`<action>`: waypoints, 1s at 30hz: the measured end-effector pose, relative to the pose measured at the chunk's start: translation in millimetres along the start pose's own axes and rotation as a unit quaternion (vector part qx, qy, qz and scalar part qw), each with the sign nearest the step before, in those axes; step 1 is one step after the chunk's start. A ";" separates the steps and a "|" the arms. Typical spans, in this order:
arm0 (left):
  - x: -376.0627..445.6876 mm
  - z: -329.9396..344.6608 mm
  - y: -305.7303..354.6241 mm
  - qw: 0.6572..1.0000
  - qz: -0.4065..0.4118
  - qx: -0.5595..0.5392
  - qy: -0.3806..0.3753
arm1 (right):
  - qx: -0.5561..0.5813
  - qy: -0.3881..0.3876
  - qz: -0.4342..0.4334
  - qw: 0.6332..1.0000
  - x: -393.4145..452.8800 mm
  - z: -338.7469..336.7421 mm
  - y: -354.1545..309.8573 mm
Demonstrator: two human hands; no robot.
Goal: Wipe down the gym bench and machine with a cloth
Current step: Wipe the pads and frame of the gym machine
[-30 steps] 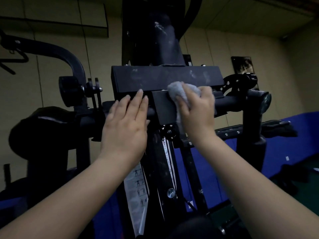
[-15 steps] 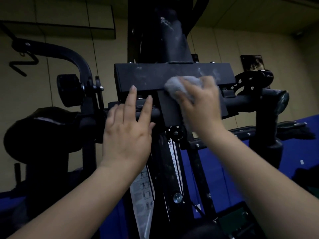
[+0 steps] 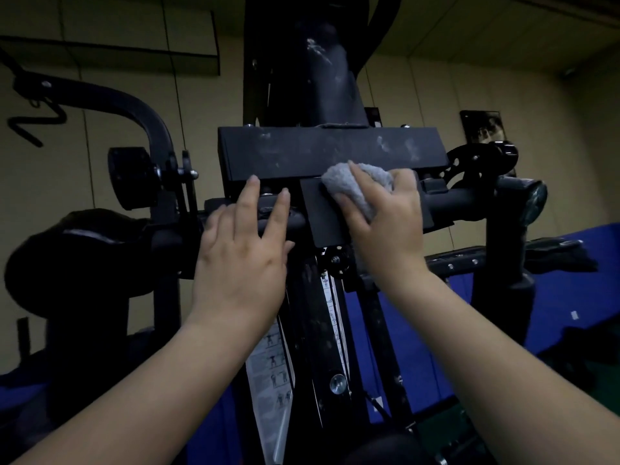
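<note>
- A black gym machine (image 3: 312,78) fills the view; its dusty crossbar (image 3: 332,152) sits above a flat black plate (image 3: 318,216).
- An exercise chart (image 3: 273,374) hangs on the column below; blue mats (image 3: 570,280) line the wall.
- The left hand (image 3: 240,260) rests on a tube with its fingers straight.
- The right hand (image 3: 385,226) grips the grey cloth (image 3: 355,186), bunched under its fingers, against the plate just below the crossbar.

The crossbar (image 3: 332,152) blocks any way upward, with the thick post (image 3: 322,72) rising above it. Both hands crowd the space beneath: the left hand (image 3: 241,253) covers the side tube (image 3: 181,236), and the right hand (image 3: 385,226) presses the cloth (image 3: 349,182) against the plate (image 3: 322,216). Open air lies between the curved arm (image 3: 134,109) and the crossbar.
</note>
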State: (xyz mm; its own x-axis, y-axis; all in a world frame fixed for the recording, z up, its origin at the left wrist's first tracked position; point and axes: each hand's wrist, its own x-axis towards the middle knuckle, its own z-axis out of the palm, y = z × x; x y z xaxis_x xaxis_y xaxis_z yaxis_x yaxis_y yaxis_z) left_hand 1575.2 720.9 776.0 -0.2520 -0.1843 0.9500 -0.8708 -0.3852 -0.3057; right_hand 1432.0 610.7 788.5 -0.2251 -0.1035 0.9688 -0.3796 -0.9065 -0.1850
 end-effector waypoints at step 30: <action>6.4 -45.3 -5.9 0.997 0.066 0.011 0.023 | -0.021 -0.024 0.170 0.985 54.4 -32.1 33.5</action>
State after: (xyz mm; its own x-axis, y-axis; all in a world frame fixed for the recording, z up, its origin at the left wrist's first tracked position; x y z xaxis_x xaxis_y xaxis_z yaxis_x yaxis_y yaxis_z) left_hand 1559.6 762.9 786.8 -0.3841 -0.1931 0.9029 -0.8195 -0.3792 -0.4297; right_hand 1378.3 587.8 829.7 -0.3023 -0.4178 0.8568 -0.3261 -0.7993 -0.5048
